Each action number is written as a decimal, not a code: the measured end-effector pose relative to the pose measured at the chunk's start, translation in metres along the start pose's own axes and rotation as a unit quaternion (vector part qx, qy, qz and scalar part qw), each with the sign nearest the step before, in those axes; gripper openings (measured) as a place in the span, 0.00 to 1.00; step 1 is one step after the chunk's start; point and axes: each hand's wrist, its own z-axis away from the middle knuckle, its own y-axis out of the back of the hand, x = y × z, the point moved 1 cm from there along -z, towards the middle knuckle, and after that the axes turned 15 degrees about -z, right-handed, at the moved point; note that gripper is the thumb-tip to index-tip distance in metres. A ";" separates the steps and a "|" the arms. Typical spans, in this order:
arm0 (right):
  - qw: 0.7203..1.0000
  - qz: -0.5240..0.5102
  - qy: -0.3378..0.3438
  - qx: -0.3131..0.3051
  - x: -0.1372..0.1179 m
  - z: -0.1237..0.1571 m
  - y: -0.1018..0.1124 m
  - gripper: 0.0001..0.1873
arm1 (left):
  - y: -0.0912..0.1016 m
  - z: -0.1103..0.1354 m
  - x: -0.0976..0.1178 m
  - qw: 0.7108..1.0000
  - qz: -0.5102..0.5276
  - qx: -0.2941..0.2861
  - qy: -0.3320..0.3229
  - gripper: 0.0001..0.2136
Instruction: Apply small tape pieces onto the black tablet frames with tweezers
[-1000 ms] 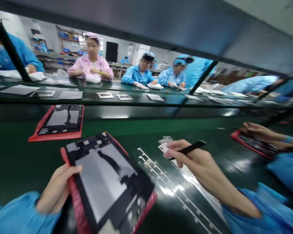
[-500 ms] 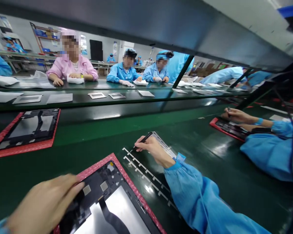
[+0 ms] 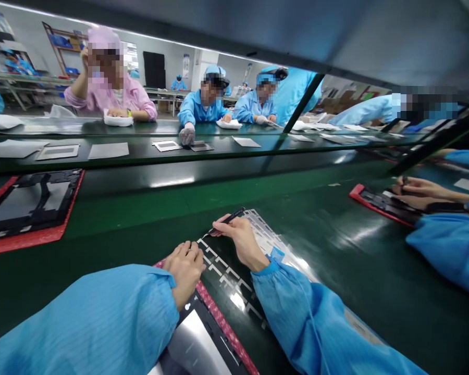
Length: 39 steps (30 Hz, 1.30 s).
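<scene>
Black pen-like tool (image 3: 226, 221) pinched in right hand (image 3: 238, 240), tip just over die-cut strip sheet (image 3: 224, 271) on worktop (image 3: 336, 260); left hand (image 3: 185, 266) curled at red-edged tablet frame (image 3: 219, 328), grip unclear. Risk: tip slip w/ unsteady hand → strips nicked or lifted, frame knocked.

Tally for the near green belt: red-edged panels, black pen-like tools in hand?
Red-edged panels: 3 (far left; under the left hand; by the co-worker's hand at right)
Black pen-like tools: 2 (one in the right hand; one in the co-worker's hand)
Total: 5
</scene>
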 end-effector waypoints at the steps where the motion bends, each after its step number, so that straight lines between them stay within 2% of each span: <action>1: 1.000 -0.005 -0.003 0.000 0.000 0.000 0.000 0.09 | 0.000 0.000 0.000 1.000 0.000 0.003 0.000 0.11; 11: 0.998 -0.057 -0.039 0.013 -0.005 0.005 -0.004 0.09 | 0.009 -0.001 0.001 1.000 -0.010 -0.012 0.005 0.10; 15: 0.995 -0.084 -0.040 0.026 -0.023 0.017 -0.006 0.10 | 0.015 -0.007 0.003 0.999 -0.004 -0.035 0.011 0.10; 18: 0.994 -0.100 -0.027 0.045 -0.044 0.038 -0.014 0.07 | 0.028 -0.002 -0.009 0.999 0.018 -0.051 0.003 0.10; 21: 0.992 -0.105 -0.023 0.062 -0.068 0.072 -0.027 0.04 | 0.049 0.033 -0.036 0.997 0.053 -0.054 -0.026 0.13; 23: 0.993 -0.092 -0.034 0.065 -0.080 0.096 -0.038 0.03 | 0.061 0.072 -0.056 0.995 0.071 -0.056 -0.039 0.15; 25: 0.996 -0.050 -0.050 0.061 -0.086 0.118 -0.050 0.05 | 0.069 0.117 -0.070 0.995 0.079 -0.062 -0.023 0.17; 27: 0.996 -0.013 -0.079 0.043 -0.086 0.136 -0.064 0.07 | 0.073 0.157 -0.074 0.994 0.083 -0.076 -0.001 0.18; 29: 0.992 -0.014 -0.120 0.023 -0.078 0.150 -0.080 0.07 | 0.074 0.186 -0.068 0.992 0.091 -0.092 0.014 0.19; 32: 0.984 -0.046 -0.170 0.009 -0.060 0.162 -0.102 0.05 | 0.076 0.210 -0.051 0.989 0.105 -0.101 0.029 0.25; 35: 0.982 -0.059 -0.178 0.015 -0.042 0.167 -0.117 0.04 | 0.079 0.221 -0.036 0.996 0.068 -0.053 0.028 0.28; 37: 0.982 -0.064 -0.177 0.029 -0.032 0.170 -0.124 0.02 | 0.080 0.226 -0.031 1.000 0.019 0.002 -0.018 0.27; 39: 0.980 -0.074 -0.178 0.037 -0.025 0.172 -0.128 0.02 | 0.079 0.231 -0.028 0.996 -0.017 0.030 -0.081 0.29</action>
